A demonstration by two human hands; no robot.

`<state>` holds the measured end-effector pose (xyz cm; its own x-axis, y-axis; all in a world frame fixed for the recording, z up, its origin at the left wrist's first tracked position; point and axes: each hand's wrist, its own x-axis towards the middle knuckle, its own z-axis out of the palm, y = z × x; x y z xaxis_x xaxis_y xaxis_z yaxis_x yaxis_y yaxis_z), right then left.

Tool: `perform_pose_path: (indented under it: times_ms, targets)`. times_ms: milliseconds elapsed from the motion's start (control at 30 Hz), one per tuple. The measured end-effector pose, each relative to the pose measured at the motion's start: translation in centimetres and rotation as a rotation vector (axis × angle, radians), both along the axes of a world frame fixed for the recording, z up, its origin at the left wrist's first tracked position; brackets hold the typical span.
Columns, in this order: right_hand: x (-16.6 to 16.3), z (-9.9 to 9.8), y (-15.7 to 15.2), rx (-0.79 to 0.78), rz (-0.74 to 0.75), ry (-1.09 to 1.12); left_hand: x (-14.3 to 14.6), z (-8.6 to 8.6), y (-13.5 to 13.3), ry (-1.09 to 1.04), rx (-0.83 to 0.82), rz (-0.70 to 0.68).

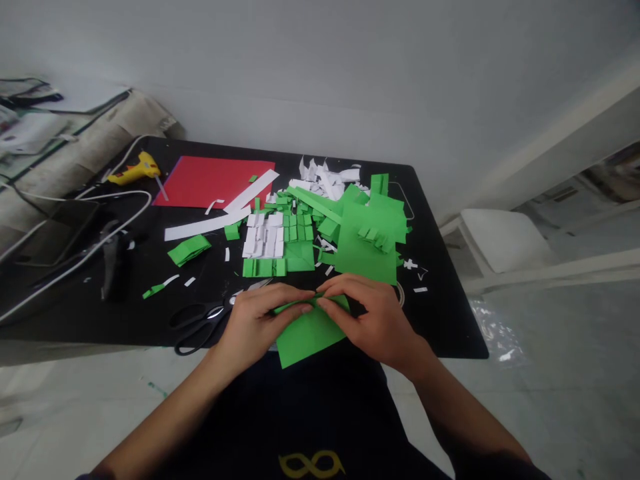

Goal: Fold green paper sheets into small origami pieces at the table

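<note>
A green paper sheet (305,337) lies at the near edge of the black table (450,313), hanging a little over it. My left hand (260,317) pinches the sheet's top edge from the left. My right hand (373,313) pinches the same edge from the right, fingertips nearly meeting at the middle. Both hands are closed on the paper, which looks folded along that edge. Black-handled scissors (203,320) rest just left of my left hand.
Behind my hands lie a heap of green sheets and strips (365,240), white cut strips (263,240), a red sheet (213,181) and a long white strip (207,225). A yellow glue gun (135,169) and white cables (75,257) occupy the left. A white stool (505,240) stands right.
</note>
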<state>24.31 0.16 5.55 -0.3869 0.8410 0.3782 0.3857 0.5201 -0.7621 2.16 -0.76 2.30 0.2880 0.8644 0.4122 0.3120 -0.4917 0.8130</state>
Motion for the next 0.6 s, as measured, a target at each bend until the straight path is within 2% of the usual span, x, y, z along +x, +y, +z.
perform_pose_path:
  times_ms: [333,600]
  targets:
    - [0.03,-0.24,-0.13,-0.058,-0.034,-0.009,-0.12,-0.11,0.07,0.033,0.048,-0.005]
    - [-0.04,-0.1,-0.22,-0.075,-0.041,-0.006,0.08,0.47,0.11,0.054,0.001,0.009]
